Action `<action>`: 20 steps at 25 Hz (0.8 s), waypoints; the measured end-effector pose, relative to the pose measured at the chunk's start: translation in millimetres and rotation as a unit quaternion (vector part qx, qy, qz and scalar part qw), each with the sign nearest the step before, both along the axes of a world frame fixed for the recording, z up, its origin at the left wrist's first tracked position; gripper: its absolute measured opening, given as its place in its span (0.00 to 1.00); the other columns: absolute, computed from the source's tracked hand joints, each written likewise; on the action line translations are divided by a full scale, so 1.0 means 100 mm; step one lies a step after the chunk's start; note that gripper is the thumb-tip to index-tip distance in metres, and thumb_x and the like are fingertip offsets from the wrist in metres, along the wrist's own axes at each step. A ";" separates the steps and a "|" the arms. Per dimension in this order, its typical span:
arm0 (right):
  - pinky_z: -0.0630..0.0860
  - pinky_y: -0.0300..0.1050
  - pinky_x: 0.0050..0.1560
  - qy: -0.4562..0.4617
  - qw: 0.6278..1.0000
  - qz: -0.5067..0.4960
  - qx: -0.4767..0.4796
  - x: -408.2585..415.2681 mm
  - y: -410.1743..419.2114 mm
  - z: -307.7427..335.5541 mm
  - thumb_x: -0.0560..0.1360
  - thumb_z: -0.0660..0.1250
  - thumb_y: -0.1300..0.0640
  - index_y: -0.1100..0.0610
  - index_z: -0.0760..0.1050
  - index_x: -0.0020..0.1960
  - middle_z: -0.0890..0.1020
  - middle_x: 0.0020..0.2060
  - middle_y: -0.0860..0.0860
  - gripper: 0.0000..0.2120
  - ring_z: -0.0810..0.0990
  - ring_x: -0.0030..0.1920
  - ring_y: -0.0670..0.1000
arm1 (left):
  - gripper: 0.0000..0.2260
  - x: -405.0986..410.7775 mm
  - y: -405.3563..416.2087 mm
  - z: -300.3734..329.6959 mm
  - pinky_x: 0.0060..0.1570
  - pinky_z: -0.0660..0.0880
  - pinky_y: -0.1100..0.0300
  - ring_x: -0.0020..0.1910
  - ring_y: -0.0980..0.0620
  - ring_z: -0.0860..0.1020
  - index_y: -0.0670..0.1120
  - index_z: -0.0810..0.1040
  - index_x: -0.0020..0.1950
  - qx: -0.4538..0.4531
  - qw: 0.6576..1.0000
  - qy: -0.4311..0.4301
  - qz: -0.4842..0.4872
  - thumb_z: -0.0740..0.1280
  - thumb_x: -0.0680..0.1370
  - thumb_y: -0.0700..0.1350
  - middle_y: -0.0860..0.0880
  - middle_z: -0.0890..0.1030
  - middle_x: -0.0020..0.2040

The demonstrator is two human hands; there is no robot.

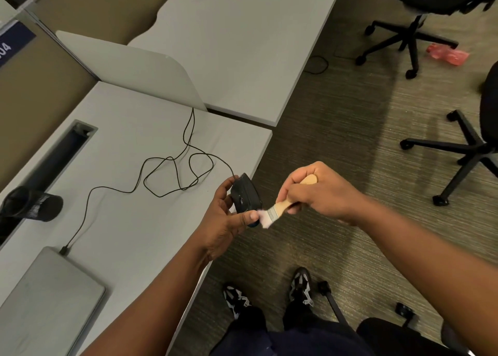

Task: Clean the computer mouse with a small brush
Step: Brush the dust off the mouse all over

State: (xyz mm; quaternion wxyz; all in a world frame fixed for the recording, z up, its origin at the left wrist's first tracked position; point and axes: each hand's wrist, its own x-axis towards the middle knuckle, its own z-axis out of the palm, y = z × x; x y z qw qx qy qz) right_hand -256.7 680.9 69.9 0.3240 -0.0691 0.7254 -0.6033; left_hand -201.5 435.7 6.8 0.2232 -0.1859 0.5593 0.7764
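Your left hand (226, 221) grasps the computer mouse (246, 198) at frame centre, lifted just past the worktop (129, 215) edge, apparently underside up so the base faces the brush, though blur leaves that unsure. Your right hand (312, 191) is clenched round the small brush (280, 210) handle, its bristles touching the mouse's near end. The cable (172, 167) trails slack to the closed laptop (45, 296) at lower left, allowing the lift.

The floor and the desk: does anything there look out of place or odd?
A crumpled pink wrapper lies on the carpet beside a chair base, like litter. On the desk, a black mesh cup lies tipped on its side. The mouse cable sprawls in loose loops.
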 end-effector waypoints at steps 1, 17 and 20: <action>0.75 0.51 0.39 0.002 1.000 0.000 0.001 0.00 0.01 0.01 0.70 0.69 0.57 0.56 0.87 0.40 0.87 0.37 0.60 0.08 0.81 0.37 0.56 | 0.43 0.01 0.00 0.00 0.50 0.85 0.48 0.64 0.40 0.82 0.60 0.70 0.76 0.000 1.000 -0.001 -0.001 0.78 0.66 0.31 0.44 0.76 0.72; 0.72 0.49 0.38 0.047 0.992 0.115 0.024 -0.01 0.15 0.08 0.72 0.73 0.60 0.50 0.88 0.47 0.87 0.42 0.58 0.08 0.78 0.38 0.52 | 0.45 0.01 -0.02 -0.02 0.48 0.85 0.44 0.64 0.38 0.83 0.56 0.72 0.77 0.046 0.998 -0.031 0.039 0.82 0.64 0.35 0.46 0.71 0.76; 0.73 0.46 0.37 0.090 0.996 0.019 0.010 -0.05 0.13 0.10 0.74 0.76 0.62 0.51 0.86 0.48 0.87 0.41 0.56 0.07 0.78 0.37 0.50 | 0.38 0.02 -0.02 -0.05 0.49 0.85 0.43 0.64 0.39 0.84 0.53 0.71 0.79 0.063 0.996 -0.032 0.050 0.75 0.72 0.32 0.43 0.72 0.77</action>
